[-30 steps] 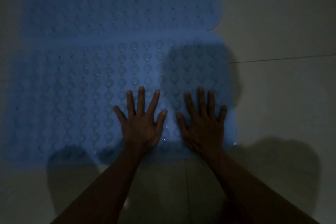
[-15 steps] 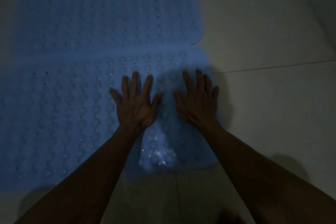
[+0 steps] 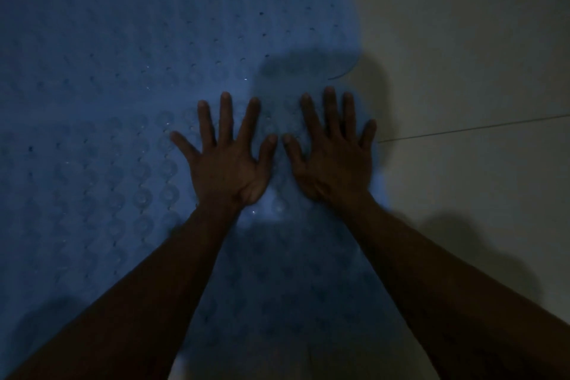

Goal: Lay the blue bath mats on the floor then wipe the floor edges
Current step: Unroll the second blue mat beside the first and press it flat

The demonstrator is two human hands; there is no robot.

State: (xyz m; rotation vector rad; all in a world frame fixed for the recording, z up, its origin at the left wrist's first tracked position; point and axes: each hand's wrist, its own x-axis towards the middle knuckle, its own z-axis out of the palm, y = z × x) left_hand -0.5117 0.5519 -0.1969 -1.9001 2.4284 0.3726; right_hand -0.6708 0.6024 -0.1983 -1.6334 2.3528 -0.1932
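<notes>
Dim light here, and both hands are flat down on the near blue bath mat (image 3: pixel 92 194), side by side. The left hand (image 3: pixel 226 163) has its grip spread wide, fingers straight and fanned, palm pressing the studded mat. The right hand (image 3: pixel 334 165) sits just beside it at three o'clock, grip likewise spread, fingers straight, thumb tip nearly meeting the left thumb. Its little finger lies close to the mat's right edge, where the pale floor (image 3: pixel 462 71) begins.

That near mat fills the frame from nine o'clock down to six, covered in rows of round suction bumps, a few catching glints. At twelve o'clock lies the far blue bath mat (image 3: pixel 185 9), dotted with small holes; its rounded corner curls at about one o'clock from the right hand, touching or overlapping the near mat. A thin tile joint (image 3: pixel 478 126) runs across the floor toward three o'clock. Shadows of the arms fall on mat and floor. No brand, label or writing is readable anywhere.
</notes>
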